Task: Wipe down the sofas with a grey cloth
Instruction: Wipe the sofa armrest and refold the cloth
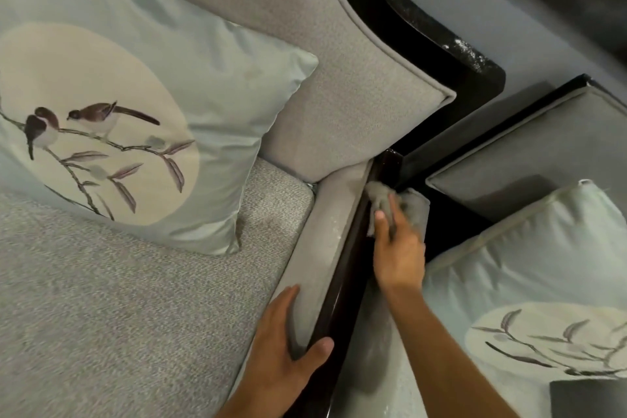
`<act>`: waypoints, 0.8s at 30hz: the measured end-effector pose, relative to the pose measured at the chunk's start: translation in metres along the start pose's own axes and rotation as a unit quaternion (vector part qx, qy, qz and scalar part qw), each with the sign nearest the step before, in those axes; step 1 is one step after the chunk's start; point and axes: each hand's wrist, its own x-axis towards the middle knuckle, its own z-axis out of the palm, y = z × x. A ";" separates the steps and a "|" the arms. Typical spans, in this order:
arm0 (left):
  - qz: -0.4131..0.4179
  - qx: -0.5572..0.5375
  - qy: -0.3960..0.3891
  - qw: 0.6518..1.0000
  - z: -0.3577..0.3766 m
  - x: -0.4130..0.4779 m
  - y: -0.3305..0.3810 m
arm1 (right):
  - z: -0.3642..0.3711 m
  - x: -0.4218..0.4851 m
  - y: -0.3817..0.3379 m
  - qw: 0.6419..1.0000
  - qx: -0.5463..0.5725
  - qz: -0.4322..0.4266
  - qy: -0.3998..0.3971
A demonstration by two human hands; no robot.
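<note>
The right hand (398, 254) grips the crumpled grey cloth (415, 210) on the sofa's glossy dark wooden rail (342, 285) to wipe it; the left hand (281, 349) clasps the grey padded arm cushion (319, 248), likely for bracing

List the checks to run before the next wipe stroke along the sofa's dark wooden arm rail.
1. Grey cloth gripped by right hand: ok.
2. Cloth touching the wooden rail: ok, at its far end by the back cushion.
3. Left hand bracing the padded arm: ok, it grips the near end.
4. Rail free along the stroke path: not ok, the left thumb laps onto its near end.
5. Black frame behind free of dust: not ok, white specks lie on it.
6. Cloth face clean: cannot tell.
</note>
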 end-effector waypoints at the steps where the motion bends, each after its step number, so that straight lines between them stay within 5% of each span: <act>1: 0.003 0.005 -0.004 1.000 -0.001 0.001 -0.001 | 0.003 0.026 -0.007 1.000 0.016 0.016 0.008; 6: 0.026 0.021 -0.022 0.999 -0.003 0.004 -0.003 | 0.012 0.080 -0.037 0.997 0.046 0.055 0.022; 10: 0.026 0.027 -0.015 0.999 -0.004 0.004 0.000 | 0.002 0.036 -0.013 0.999 -0.009 -0.038 -0.025; 16: 0.014 0.042 -0.040 0.998 -0.009 0.005 0.006 | -0.003 0.047 -0.027 0.998 -0.047 0.017 -0.036; 19: 0.009 0.038 -0.050 0.998 -0.010 0.005 0.007 | -0.009 0.033 -0.033 0.981 -0.152 -0.115 -0.045; 24: -0.008 0.046 -0.067 0.997 -0.012 0.006 0.008 | -0.015 0.003 -0.035 0.868 -0.354 -0.342 -0.064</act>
